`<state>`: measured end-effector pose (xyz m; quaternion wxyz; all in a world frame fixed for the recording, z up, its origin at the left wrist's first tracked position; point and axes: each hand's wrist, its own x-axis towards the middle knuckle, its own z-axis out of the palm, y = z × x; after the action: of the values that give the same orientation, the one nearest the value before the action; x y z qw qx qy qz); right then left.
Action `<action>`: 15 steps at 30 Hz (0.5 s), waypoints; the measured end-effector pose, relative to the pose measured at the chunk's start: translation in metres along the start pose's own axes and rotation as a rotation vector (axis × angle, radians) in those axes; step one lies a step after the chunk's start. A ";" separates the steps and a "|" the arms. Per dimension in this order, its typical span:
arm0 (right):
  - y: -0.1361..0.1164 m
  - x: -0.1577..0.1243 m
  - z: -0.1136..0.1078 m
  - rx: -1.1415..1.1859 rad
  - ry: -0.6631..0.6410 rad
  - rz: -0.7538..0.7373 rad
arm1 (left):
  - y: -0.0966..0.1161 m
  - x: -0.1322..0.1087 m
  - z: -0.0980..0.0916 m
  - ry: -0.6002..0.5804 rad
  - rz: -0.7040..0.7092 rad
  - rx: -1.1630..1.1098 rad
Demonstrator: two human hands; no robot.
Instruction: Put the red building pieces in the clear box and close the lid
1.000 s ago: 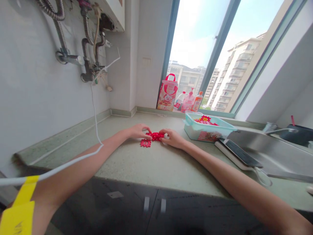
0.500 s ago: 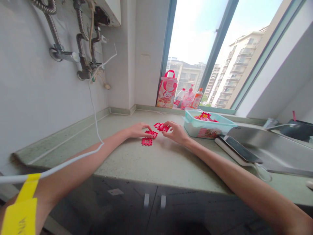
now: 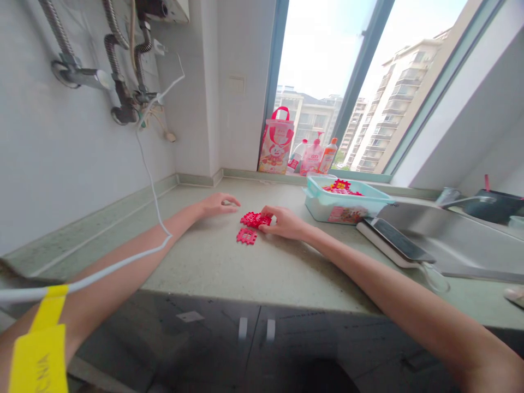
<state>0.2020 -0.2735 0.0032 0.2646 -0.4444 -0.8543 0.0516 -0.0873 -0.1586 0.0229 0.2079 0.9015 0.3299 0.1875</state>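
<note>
Two flat red lattice pieces lie on the speckled green counter [image 3: 229,267]. The larger red piece [image 3: 254,219] sits under the fingertips of my right hand [image 3: 283,224], which presses down on its right edge. A smaller red piece [image 3: 246,236] lies loose just in front of it, touched by nothing. My left hand [image 3: 216,204] rests on the counter to the left of the pieces, fingers loosely curled, holding nothing. A pale green box [image 3: 343,200] to the right holds more red pieces.
A phone on a white scale [image 3: 395,248] lies beside a steel sink [image 3: 462,245]. A pink bag [image 3: 277,143] and several bottles [image 3: 314,157] stand on the window sill. A white cable [image 3: 151,185] hangs from wall pipes across my left arm.
My right hand lowered the red piece it had lifted back onto the counter. My left hand drew away to the left, off the pieces.
</note>
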 end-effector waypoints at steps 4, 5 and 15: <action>0.000 -0.003 -0.011 -0.066 -0.021 -0.008 | 0.021 -0.001 0.013 -0.072 0.129 0.046; -0.001 -0.004 -0.013 -0.083 -0.027 -0.014 | 0.026 0.000 0.016 -0.079 0.143 0.055; 0.012 -0.011 -0.031 -0.220 -0.025 0.048 | 0.042 -0.005 -0.005 -0.127 0.063 -0.041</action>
<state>0.2312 -0.2794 0.0217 0.2024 -0.4904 -0.8471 -0.0307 -0.0714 -0.1906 0.0469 0.2407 0.9172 0.2834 0.1429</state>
